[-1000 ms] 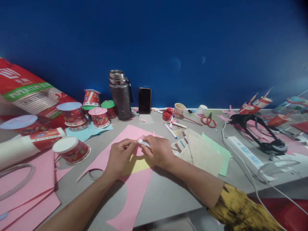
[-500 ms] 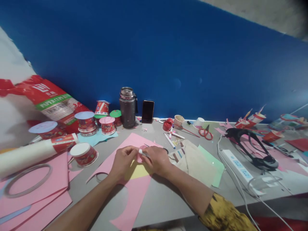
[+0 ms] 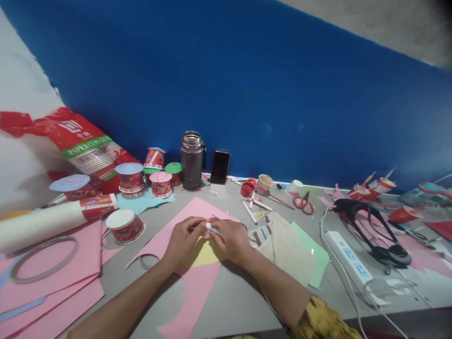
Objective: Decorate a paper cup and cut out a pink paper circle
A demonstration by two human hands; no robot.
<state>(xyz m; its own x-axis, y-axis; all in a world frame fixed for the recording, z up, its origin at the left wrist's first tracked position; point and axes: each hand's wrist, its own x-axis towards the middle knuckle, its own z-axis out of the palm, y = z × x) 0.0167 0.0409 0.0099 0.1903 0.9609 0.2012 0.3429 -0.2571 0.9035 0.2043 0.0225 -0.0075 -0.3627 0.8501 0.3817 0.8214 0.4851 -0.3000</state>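
Both my hands meet above the middle of the table, fingers closed. My left hand (image 3: 184, 241) pinches a small pink paper piece (image 3: 207, 233), mostly covered by the fingers. In my right hand (image 3: 233, 239) is a small tube with a white tip (image 3: 212, 229), its tip against the pink piece. A yellow paper sheet (image 3: 206, 254) lies under the hands, on top of a larger pink sheet (image 3: 195, 212). Nearer me is a pink offcut with a curved cut edge (image 3: 196, 299).
Decorated paper cups (image 3: 161, 184), a cup with a white top (image 3: 125, 225) and stacked pink sheets (image 3: 63, 301) are on the left. Behind stand a flask (image 3: 192, 162) and a phone (image 3: 220, 167). To the right lie markers (image 3: 249, 212), red-handled scissors (image 3: 303, 203), a cloth (image 3: 289, 242) and a power strip (image 3: 353, 263).
The view has shifted slightly, so the table things sit a little further right. Both hands keep their grips, with the tube's tip still at the pink piece.
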